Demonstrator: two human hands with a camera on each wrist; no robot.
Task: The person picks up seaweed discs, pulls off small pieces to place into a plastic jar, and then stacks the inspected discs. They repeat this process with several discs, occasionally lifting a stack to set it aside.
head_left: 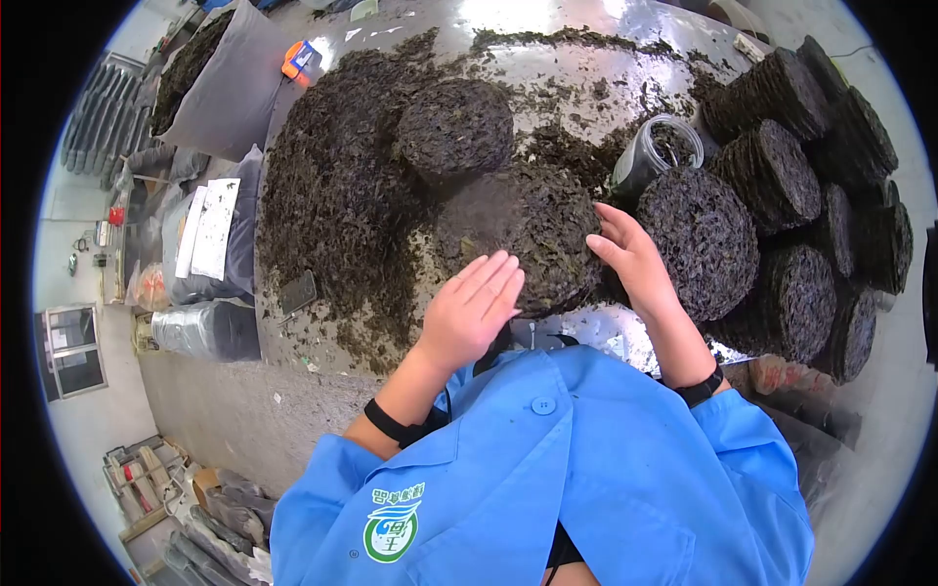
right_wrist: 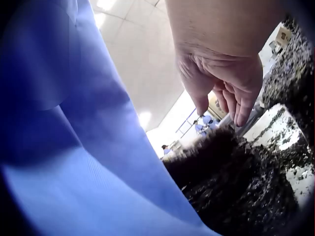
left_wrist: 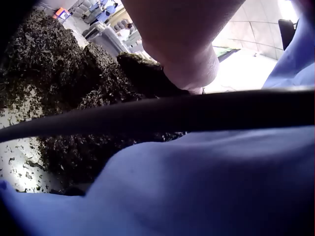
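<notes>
The dark round cake (head_left: 559,234) lies left of the glass jar (head_left: 635,161). It looks crumbly, best held around its edge. Left hand (head_left: 471,308) has straight fingers; right hand (head_left: 635,259), relaxed and open, perhaps touches the cake.

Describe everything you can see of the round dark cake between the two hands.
The dark cake looks thick and roughly round, made of crinkled brownish-black flakes with a ragged rim. It lies face up over the table; what supports it is hidden. The left hand is at its near left edge, the right hand's fingertips at its right rim. Its left side is blurred.
</notes>
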